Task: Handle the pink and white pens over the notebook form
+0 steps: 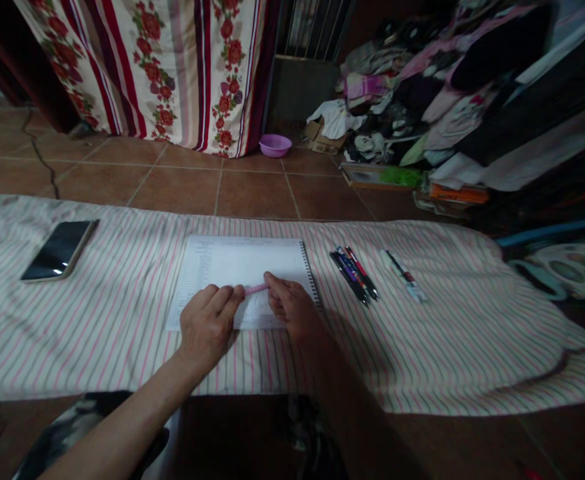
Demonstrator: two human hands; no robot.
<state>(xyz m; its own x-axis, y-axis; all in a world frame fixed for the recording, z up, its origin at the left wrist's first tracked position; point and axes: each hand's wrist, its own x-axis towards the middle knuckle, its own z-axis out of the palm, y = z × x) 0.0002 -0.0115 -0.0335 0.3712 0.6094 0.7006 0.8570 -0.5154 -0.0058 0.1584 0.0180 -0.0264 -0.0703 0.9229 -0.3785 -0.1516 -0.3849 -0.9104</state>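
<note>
Over a spiral notebook point(242, 257) lying open, my two hands hold a slim pink pen point(256, 289) between them, roughly level. Its left end is pinched in the fingers of my left hand point(209, 323). At the other end, the thumb and fingertips of my right hand point(289, 307) close on it. Both tips of the pen are hidden by fingers. The notebook's white page carries printed lines along its left side and top, and its wire binding runs down the right edge.
Several pens point(355, 273) lie to the right of the notebook, with a pale pen point(405, 275) farther right. A dark-screened phone point(61, 250) rests at the left. Striped cloth point(132, 320) covers the table. Beyond are a purple basin point(275, 145), a floral curtain point(182, 73) and piled clothes.
</note>
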